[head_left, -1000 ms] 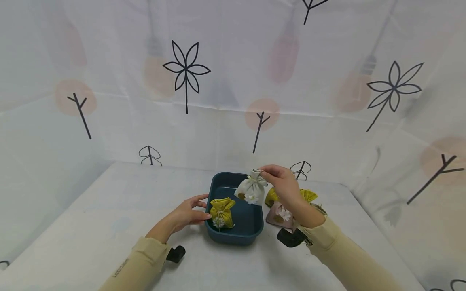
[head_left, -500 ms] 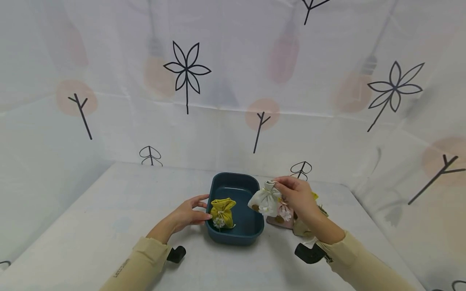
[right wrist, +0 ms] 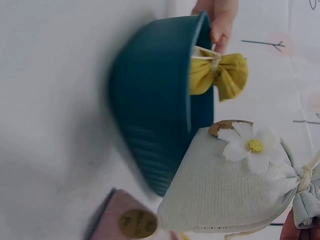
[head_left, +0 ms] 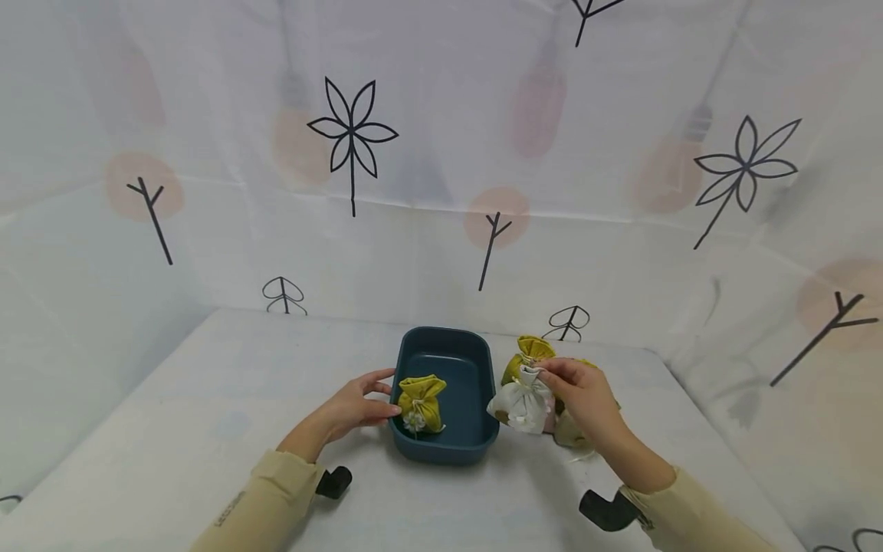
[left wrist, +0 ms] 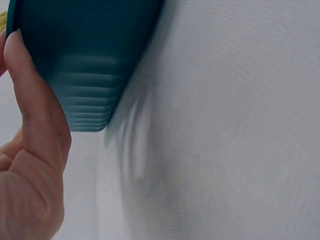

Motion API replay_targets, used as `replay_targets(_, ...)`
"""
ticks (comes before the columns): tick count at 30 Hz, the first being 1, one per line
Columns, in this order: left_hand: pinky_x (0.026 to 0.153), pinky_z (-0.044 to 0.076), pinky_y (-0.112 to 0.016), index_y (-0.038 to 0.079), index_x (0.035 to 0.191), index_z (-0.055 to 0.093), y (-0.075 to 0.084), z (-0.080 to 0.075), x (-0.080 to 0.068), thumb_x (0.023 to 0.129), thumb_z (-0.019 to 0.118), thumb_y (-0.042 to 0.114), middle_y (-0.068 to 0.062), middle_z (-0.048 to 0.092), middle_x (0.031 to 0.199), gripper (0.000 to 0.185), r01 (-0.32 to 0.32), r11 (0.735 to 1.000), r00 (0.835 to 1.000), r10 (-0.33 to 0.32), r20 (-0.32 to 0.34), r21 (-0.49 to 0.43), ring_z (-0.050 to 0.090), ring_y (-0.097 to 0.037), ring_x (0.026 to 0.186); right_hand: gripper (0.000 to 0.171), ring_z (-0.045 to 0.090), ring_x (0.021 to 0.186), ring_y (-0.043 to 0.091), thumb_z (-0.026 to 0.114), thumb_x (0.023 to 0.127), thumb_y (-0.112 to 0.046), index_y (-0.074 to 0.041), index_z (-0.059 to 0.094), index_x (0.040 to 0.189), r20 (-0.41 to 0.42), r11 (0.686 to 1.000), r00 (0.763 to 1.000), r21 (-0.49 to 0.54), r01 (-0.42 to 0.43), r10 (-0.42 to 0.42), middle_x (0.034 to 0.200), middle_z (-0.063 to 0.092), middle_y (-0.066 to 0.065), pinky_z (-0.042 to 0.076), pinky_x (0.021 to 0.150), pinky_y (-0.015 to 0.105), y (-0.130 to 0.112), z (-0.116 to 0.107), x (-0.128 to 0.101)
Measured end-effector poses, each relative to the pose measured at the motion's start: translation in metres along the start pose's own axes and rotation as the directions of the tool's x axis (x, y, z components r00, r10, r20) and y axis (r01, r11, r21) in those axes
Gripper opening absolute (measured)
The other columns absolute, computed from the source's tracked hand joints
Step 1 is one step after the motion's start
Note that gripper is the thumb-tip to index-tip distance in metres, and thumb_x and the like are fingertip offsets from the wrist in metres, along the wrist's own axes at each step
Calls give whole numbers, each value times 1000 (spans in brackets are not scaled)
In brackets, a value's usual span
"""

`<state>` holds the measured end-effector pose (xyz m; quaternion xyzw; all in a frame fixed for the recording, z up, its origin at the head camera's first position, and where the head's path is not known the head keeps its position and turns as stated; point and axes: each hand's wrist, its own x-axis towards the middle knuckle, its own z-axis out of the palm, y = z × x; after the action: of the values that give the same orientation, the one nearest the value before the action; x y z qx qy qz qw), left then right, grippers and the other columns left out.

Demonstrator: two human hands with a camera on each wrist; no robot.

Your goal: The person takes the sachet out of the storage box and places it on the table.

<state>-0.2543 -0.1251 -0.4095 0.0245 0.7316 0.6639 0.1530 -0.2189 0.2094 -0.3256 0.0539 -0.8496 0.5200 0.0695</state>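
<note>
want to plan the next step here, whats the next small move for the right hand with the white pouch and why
Probably lower the white pouch onto the table and let go. The right hand pinches its tied neck just outside the blue tray, beside a pink pouch, while the left hand steadies the tray's left wall.

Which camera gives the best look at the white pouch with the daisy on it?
The right wrist view: the white pouch fills the frame, with its daisy, weave and tied neck sharp. The head view shows it small, pinched at the neck by the right hand beside the teal tray. The left wrist view misses it.
</note>
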Motion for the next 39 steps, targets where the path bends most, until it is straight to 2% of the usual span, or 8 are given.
replay_targets(11,69,54,-31,15,143,37,0,-2,1,77,76,8,-14,48,118,76,8,1000,1000,-8,2,3,59,-18,78,23,54,89,5,56,94,-11,6,62,109,-41,1000,999,-1,-7,7,108,61,12,50,73,23,23,-11,-10)
replay_targets(19,68,53,-29,15,143,37,1,-2,1,77,76,7,-14,47,119,76,9,1000,1000,-9,8,-1,59,-18,78,21,55,84,4,57,93,-8,7,62,107,-39,1000,999,-11,8,-9,101,64,10,49,71,20,37,-14,-15)
replay_targets(29,67,53,-30,16,143,37,0,0,1,77,77,8,-14,48,119,77,13,1000,1000,-13,6,-3,59,-18,78,15,55,78,5,58,91,-2,6,65,101,-30,998,999,-36,44,-45,95,65,11,49,66,25,67,-5,-17)
replay_targets(39,68,53,-30,16,143,37,-1,-2,3,76,77,8,-14,48,119,78,25,1000,1000,-25,-6,1,59,-18,78,16,55,80,6,62,90,-7,2,68,102,-38,994,996,-72,82,-85,96,66,10,49,67,23,71,-3,-18)
